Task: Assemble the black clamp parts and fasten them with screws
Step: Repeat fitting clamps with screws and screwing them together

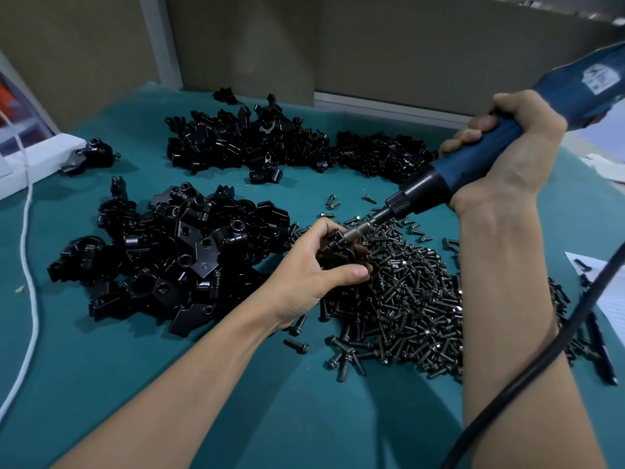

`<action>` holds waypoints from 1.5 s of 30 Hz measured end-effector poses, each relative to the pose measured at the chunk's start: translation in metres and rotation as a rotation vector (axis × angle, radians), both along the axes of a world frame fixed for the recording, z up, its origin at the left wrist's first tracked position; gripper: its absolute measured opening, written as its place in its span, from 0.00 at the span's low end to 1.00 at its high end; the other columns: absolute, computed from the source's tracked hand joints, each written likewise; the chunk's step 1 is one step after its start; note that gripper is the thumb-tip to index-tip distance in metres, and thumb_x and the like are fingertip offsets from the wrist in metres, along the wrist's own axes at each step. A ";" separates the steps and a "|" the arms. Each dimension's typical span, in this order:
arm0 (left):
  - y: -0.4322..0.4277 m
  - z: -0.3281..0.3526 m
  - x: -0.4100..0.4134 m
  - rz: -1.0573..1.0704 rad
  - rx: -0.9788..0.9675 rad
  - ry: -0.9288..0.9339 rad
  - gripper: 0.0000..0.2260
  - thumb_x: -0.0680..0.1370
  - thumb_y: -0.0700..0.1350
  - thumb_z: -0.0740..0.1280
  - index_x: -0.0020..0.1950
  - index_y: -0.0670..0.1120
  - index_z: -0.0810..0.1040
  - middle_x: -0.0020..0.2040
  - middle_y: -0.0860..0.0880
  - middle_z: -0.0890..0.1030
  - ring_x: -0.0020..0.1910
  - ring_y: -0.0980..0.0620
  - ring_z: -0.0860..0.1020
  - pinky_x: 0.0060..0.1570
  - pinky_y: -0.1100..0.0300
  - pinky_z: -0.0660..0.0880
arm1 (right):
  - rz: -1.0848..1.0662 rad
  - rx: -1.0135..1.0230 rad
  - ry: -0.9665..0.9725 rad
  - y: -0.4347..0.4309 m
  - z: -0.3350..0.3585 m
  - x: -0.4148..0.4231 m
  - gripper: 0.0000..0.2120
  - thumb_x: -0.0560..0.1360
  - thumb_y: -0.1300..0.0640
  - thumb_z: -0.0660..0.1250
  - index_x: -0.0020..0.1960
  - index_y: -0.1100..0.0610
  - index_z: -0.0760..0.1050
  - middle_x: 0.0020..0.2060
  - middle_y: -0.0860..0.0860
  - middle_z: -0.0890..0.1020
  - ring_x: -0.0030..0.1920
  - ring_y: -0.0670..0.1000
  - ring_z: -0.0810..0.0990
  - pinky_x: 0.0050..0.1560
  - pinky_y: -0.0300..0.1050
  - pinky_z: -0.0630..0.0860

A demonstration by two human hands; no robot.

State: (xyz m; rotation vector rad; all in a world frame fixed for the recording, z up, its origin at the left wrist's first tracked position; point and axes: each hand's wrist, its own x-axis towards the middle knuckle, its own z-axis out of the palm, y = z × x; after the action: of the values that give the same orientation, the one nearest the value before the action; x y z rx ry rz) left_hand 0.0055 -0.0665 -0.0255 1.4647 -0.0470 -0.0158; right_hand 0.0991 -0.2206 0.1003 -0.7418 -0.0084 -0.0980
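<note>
Centre of the frame: the left hand (pixel 314 265) has its fingers and thumb curled round a small black clamp (pixel 338 245), a chunky, matte piece with hard edges, mostly hidden in the grip. The right hand (pixel 507 154), upper right, is wrapped tight round a blue screwdriver (pixel 473 170), a smooth round barrel with a black collar narrowing to a slim steel bit (pixel 363 228). The bit slants down to the left and its tip meets the clamp at the top of the left hand. The clamp sits just above the upper left edge of a wide heap of screws (pixel 406 299), dark, short, threaded and flanged at the head, spread across the centre right. A glossy black cable (pixel 541 360) loops over the right forearm at lower right. At left centre lies a pile of black parts (pixel 176 258), angular blocks with round bores and flat plates that catch the light. A second pile (pixel 243 143) stretches across the upper centre. Everything rests on a teal cloth-like table cover (pixel 203 384). A white cord (pixel 28 265) snakes down the left edge, and a white box (pixel 40 157) sits at upper left with one black assembled piece (pixel 93 155) just beside it.
</note>
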 end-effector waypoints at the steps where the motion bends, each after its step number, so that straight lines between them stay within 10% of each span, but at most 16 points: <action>1: 0.000 0.001 0.000 0.008 0.022 -0.009 0.18 0.68 0.43 0.78 0.52 0.47 0.74 0.55 0.43 0.82 0.58 0.40 0.80 0.66 0.41 0.71 | 0.001 0.003 -0.001 -0.001 0.000 0.000 0.10 0.73 0.63 0.64 0.35 0.56 0.67 0.26 0.48 0.69 0.24 0.46 0.66 0.28 0.38 0.67; 45: 0.001 -0.001 0.000 -0.112 -0.143 -0.001 0.14 0.74 0.31 0.72 0.55 0.41 0.73 0.54 0.44 0.80 0.48 0.43 0.85 0.51 0.54 0.81 | 0.033 -0.003 -0.016 0.003 -0.002 -0.005 0.09 0.73 0.62 0.63 0.36 0.55 0.67 0.26 0.48 0.68 0.24 0.46 0.65 0.27 0.38 0.67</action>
State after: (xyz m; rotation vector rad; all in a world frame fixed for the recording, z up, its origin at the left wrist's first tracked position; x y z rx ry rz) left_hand 0.0053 -0.0659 -0.0270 1.3182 -0.1287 -0.1014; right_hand 0.0938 -0.2172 0.0988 -0.7436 -0.0356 -0.0725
